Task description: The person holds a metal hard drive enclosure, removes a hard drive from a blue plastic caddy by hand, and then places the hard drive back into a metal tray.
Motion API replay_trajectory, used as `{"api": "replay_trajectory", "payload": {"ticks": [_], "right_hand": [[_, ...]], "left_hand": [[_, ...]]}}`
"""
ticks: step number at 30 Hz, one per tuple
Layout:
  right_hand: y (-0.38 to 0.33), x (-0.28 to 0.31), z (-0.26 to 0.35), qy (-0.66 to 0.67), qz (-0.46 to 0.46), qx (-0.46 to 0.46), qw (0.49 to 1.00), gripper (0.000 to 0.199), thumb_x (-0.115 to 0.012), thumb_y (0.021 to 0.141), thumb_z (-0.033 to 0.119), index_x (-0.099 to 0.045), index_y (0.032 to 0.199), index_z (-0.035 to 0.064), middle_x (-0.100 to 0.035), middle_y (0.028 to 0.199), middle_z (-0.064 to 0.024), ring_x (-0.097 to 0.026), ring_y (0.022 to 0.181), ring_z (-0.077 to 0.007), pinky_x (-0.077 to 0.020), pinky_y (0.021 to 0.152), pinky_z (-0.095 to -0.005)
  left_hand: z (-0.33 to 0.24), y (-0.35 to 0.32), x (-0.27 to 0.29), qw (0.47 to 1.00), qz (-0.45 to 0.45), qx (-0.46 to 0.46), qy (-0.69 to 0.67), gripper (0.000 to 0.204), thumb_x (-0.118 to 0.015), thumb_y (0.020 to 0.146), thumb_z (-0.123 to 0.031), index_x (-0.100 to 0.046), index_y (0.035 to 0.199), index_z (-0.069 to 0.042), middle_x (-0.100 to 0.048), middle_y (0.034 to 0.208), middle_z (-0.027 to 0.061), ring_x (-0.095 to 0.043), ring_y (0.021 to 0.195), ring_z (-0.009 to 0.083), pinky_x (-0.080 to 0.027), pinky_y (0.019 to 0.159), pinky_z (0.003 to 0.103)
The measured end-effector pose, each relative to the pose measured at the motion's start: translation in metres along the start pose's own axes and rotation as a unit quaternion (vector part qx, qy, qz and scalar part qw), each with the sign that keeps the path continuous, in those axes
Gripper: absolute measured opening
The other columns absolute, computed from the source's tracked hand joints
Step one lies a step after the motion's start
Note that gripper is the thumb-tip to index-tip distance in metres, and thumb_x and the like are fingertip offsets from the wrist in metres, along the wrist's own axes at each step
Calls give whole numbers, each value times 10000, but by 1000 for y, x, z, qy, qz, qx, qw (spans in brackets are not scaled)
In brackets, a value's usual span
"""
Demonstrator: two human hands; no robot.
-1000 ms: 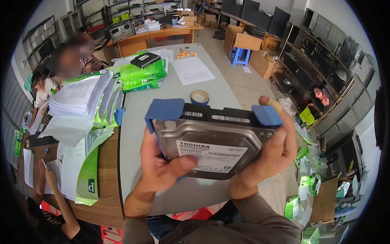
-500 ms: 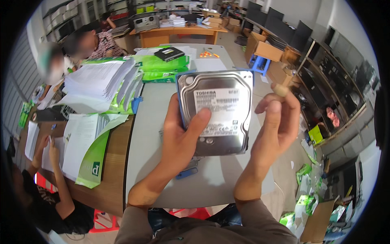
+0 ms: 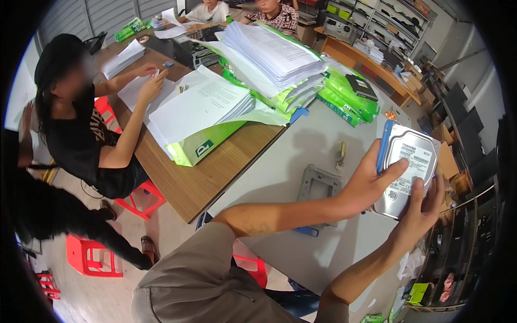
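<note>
A silver hard drive [image 3: 410,151] with a white label is held up over the grey table [image 3: 258,229]. Along its left edge runs a blue strip [image 3: 384,146]. My left hand [image 3: 372,185] grips that edge, its thumb across the label. From the right, my right hand [image 3: 423,203] also holds the drive, thumb on the front and fingers behind it. Below the drive, a grey open-centred bracket [image 3: 319,182] lies on the table beside a small beige-and-metal piece [image 3: 341,153]. Under my left forearm, a blue part [image 3: 308,231] is partly covered.
Paper stacks [image 3: 272,56] with green wrappers stand at the tables' join. Green packs [image 3: 347,99] carry a black drive-like box [image 3: 362,87]. At left, a person [image 3: 102,124] handles papers at the brown table [image 3: 188,183]; red stools [image 3: 92,257] are below. Others sit farther back.
My view has swung left, so the drive and hands now appear farther right. My right hand, apart from the drive earlier, has closed on its right side. The left hand keeps its grip.
</note>
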State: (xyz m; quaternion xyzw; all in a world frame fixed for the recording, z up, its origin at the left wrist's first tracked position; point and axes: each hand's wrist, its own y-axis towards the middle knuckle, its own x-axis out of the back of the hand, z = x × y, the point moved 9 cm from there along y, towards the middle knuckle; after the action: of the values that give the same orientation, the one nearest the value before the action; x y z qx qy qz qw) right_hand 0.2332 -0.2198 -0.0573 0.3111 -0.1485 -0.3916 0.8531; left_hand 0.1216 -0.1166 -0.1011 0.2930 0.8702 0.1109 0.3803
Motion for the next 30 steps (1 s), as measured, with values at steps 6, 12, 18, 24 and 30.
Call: {"api": "replay_trajectory", "payload": {"ticks": [6, 12, 18, 24, 30], "right_hand": [[10, -1, -4, 99, -7, -3, 995, 598, -716, 826, -7, -459, 1365, -40, -676, 1093, -177, -639, 1010, -192, -473, 924, -301], [15, 16, -2, 176, -19, -40, 983, 706, -767, 773, 36, -422, 1378, -77, -665, 1118, -204, -654, 1004, -207, -487, 920, -298], [16, 56, 10, 192, -71, 48, 978, 732, -738, 790, 129, -391, 1392, -102, -644, 1153, -211, -669, 985, -228, -510, 921, -332], [13, 67, 24, 145, -69, 117, 980, 799, -748, 775, 134, -341, 1423, -96, -648, 1137, -228, -659, 1020, -253, -497, 941, -362], [10, 54, 34, 63, -22, 155, 986, 952, -858, 681, 163, -333, 1439, -76, -694, 887, -106, -636, 852, -138, -455, 854, -257]], "left_hand": [[16, 1, 21, 993, -86, 79, -22, 627, -328, 1021, -536, -448, 1354, -18, -598, 1207, 50, -583, 1049, 119, -475, 887, 255], [27, 12, 34, 986, -74, 147, -35, 518, -362, 1010, -541, -514, 1183, -77, -652, 1046, 55, -632, 931, 130, -550, 719, 329], [16, 53, 69, 994, -59, 88, 35, 575, -354, 998, -557, -479, 1141, -14, -661, 961, 161, -703, 823, 260, -599, 676, 396], [51, 79, 135, 961, 55, 190, 192, 617, -380, 997, -540, -475, 1221, 27, -653, 982, 173, -695, 828, 284, -605, 631, 412], [106, 76, 200, 931, -14, 338, 139, 602, -396, 1020, -435, -434, 1304, 94, -577, 1174, 245, -656, 953, 352, -616, 713, 494]]}}
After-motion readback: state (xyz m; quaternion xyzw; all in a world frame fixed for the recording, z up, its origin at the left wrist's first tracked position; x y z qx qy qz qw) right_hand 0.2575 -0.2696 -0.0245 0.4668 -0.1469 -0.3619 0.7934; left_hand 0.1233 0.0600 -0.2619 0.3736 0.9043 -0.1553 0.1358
